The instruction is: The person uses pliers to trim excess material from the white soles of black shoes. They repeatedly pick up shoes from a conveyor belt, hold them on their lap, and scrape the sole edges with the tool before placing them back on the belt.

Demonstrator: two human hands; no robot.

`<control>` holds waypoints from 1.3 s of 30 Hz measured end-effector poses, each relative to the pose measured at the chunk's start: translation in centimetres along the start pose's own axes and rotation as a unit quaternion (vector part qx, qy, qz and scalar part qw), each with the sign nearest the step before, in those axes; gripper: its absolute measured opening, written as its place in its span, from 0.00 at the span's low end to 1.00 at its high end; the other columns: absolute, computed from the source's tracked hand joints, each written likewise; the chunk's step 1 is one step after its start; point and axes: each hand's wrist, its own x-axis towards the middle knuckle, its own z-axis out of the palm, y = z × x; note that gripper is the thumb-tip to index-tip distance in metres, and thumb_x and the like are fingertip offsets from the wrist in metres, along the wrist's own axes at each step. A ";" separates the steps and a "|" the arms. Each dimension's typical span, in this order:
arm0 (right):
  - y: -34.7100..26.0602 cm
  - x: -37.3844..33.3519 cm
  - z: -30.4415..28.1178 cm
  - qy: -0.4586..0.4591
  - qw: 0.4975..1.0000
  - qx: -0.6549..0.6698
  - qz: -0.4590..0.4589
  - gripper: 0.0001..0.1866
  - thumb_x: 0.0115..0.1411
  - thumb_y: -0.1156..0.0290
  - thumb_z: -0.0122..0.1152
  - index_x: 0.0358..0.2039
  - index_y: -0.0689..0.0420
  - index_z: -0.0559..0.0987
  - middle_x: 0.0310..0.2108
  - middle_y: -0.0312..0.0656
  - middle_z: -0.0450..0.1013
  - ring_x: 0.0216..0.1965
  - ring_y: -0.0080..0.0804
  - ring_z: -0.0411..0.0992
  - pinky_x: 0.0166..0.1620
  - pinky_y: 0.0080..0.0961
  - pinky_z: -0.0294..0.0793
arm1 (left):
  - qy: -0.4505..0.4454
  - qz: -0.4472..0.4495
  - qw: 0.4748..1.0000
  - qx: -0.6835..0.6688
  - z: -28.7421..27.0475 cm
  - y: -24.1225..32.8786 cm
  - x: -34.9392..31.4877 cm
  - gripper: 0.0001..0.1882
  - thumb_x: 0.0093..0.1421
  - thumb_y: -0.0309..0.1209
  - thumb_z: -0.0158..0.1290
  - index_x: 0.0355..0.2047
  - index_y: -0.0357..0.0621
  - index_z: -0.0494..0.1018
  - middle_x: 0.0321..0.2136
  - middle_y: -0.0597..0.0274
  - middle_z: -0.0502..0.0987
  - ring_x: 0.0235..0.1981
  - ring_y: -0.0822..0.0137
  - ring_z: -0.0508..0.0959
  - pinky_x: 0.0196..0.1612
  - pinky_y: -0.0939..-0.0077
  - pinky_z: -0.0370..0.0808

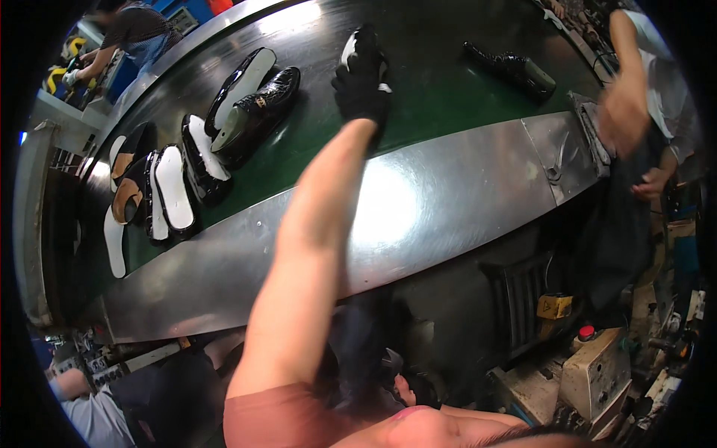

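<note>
My left hand point(361, 93), in a black glove, reaches far over the green work surface point(433, 112). Its fingers are closed on a glossy black shoe with a white sole point(349, 49), partly hidden by the glove. Close to my body, my right hand point(415, 390) is dim and partly hidden; a bare thumb shows beside dark glove fabric. It is closed around a metal tool with a curved jaw point(392, 360), whose exact kind I cannot make out. Left of my reaching arm lie a black shoe with a gold ornament point(261, 112) and a white-soled shoe point(246, 82).
Several black shoe uppers and white soles point(174, 187) lie at left. Another black shoe point(511, 69) rests far right. A metal ledge point(448, 194) fronts the surface, with pincers point(555, 168) on it. Co-workers stand at right point(665, 97), far left and lower left. A control box point(595, 373) is below.
</note>
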 end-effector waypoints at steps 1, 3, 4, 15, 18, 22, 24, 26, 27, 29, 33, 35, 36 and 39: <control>0.1 0.0 0.0 0.016 1.000 0.013 -0.005 0.24 0.68 0.48 0.40 0.35 0.57 0.74 0.24 0.36 0.69 0.25 0.25 0.71 0.29 0.25 0.75 | -0.020 0.126 0.991 0.038 -1.3 -1.3 0.1 0.37 0.49 0.38 0.58 0.59 0.50 0.58 0.56 0.51 0.62 0.50 0.48 0.66 0.55 0.53 0.65; 0.3 -0.1 0.3 0.016 1.000 0.021 -0.012 0.24 0.68 0.48 0.40 0.35 0.57 0.74 0.24 0.35 0.69 0.26 0.25 0.71 0.29 0.25 0.75 | -0.047 0.361 0.924 0.120 -6.3 -5.4 0.4 0.34 0.48 0.36 0.57 0.56 0.49 0.62 0.55 0.52 0.63 0.52 0.48 0.65 0.57 0.55 0.64; 0.4 -0.2 0.1 0.001 1.000 0.006 -0.009 0.24 0.68 0.48 0.39 0.37 0.57 0.73 0.25 0.34 0.68 0.26 0.23 0.70 0.29 0.24 0.77 | -0.028 0.466 0.870 0.158 -8.1 -7.7 0.3 0.30 0.50 0.34 0.55 0.55 0.49 0.63 0.53 0.54 0.64 0.52 0.49 0.66 0.52 0.56 0.68; 4.8 -0.3 1.7 -0.015 1.000 0.014 -0.004 0.24 0.69 0.53 0.44 0.29 0.62 0.73 0.23 0.39 0.67 0.23 0.27 0.72 0.28 0.28 0.78 | -0.207 0.062 0.920 -0.326 -9.4 -13.0 -5.4 0.45 0.45 0.36 0.68 0.59 0.35 0.57 0.51 0.44 0.69 0.55 0.53 0.69 0.58 0.63 0.66; 9.5 0.2 2.8 0.011 0.996 0.091 -0.008 0.25 0.69 0.53 0.43 0.28 0.64 0.74 0.22 0.40 0.70 0.22 0.27 0.72 0.27 0.28 0.77 | -0.188 0.084 0.947 -0.247 -10.6 -12.7 -5.3 0.39 0.43 0.38 0.68 0.51 0.34 0.63 0.45 0.45 0.72 0.46 0.56 0.74 0.51 0.66 0.70; 8.2 0.0 2.8 0.057 0.995 0.065 0.041 0.29 0.69 0.50 0.40 0.26 0.64 0.75 0.18 0.41 0.72 0.20 0.29 0.75 0.25 0.26 0.74 | -0.364 0.131 0.902 -0.191 -18.6 -6.9 -6.0 0.37 0.42 0.44 0.66 0.47 0.35 0.66 0.38 0.43 0.74 0.41 0.52 0.75 0.45 0.64 0.71; 7.8 0.2 2.8 0.015 0.998 -0.001 0.057 0.31 0.68 0.44 0.36 0.34 0.60 0.76 0.22 0.39 0.73 0.20 0.26 0.73 0.27 0.23 0.74 | -0.132 0.091 0.974 -0.157 -14.9 -9.8 -8.7 0.36 0.41 0.43 0.68 0.46 0.34 0.68 0.37 0.46 0.75 0.35 0.56 0.76 0.40 0.67 0.74; 7.7 0.2 2.6 0.007 0.998 -0.029 0.063 0.34 0.67 0.40 0.33 0.37 0.59 0.76 0.23 0.39 0.74 0.21 0.26 0.72 0.28 0.22 0.73 | -0.142 -0.001 0.947 -0.289 -13.1 -10.8 -9.1 0.34 0.41 0.40 0.69 0.46 0.35 0.69 0.36 0.51 0.76 0.34 0.62 0.76 0.38 0.71 0.74; 7.6 0.2 2.7 0.011 0.998 -0.022 0.062 0.35 0.67 0.39 0.32 0.36 0.59 0.76 0.22 0.39 0.74 0.21 0.26 0.72 0.28 0.22 0.73 | -0.192 -0.067 0.897 -0.392 -12.4 -11.2 -8.8 0.33 0.41 0.38 0.69 0.45 0.35 0.70 0.36 0.54 0.76 0.34 0.65 0.76 0.38 0.72 0.75; 7.7 -0.3 2.6 0.022 0.998 -0.016 0.061 0.36 0.66 0.38 0.32 0.34 0.60 0.76 0.21 0.39 0.73 0.20 0.27 0.73 0.28 0.23 0.73 | -0.209 -0.148 0.819 -0.513 -10.9 -12.2 -9.5 0.29 0.42 0.35 0.69 0.43 0.36 0.72 0.34 0.59 0.76 0.33 0.69 0.75 0.37 0.75 0.75; 7.6 -0.3 2.9 0.036 0.998 -0.019 0.051 0.36 0.66 0.38 0.31 0.33 0.61 0.76 0.20 0.40 0.73 0.21 0.27 0.73 0.28 0.24 0.73 | -0.011 -0.210 0.785 -0.582 -10.8 -12.6 -9.5 0.20 0.47 0.31 0.66 0.39 0.37 0.75 0.31 0.65 0.77 0.34 0.73 0.75 0.40 0.76 0.74; 6.0 -0.2 3.7 0.001 0.998 -0.041 0.051 0.36 0.66 0.38 0.31 0.33 0.61 0.76 0.20 0.40 0.73 0.21 0.27 0.73 0.29 0.24 0.73 | 0.104 -0.278 0.719 -0.629 -11.1 -18.0 -6.2 0.20 0.49 0.31 0.65 0.41 0.37 0.74 0.33 0.62 0.77 0.37 0.72 0.76 0.42 0.75 0.74; 6.5 -0.2 3.1 0.014 0.998 -0.033 0.045 0.36 0.66 0.39 0.31 0.32 0.61 0.76 0.19 0.40 0.73 0.21 0.28 0.73 0.29 0.24 0.73 | 0.076 -0.235 0.774 -0.584 -11.9 -16.3 -6.6 0.20 0.50 0.31 0.64 0.42 0.37 0.74 0.34 0.61 0.77 0.38 0.71 0.76 0.43 0.75 0.74; 7.5 -0.1 2.2 0.037 0.998 0.001 0.046 0.36 0.67 0.39 0.32 0.33 0.61 0.76 0.21 0.40 0.73 0.21 0.28 0.73 0.30 0.23 0.74 | 0.040 -0.103 0.879 -0.463 -17.9 -13.6 -8.6 0.22 0.51 0.32 0.63 0.45 0.36 0.72 0.39 0.57 0.76 0.43 0.67 0.76 0.46 0.72 0.74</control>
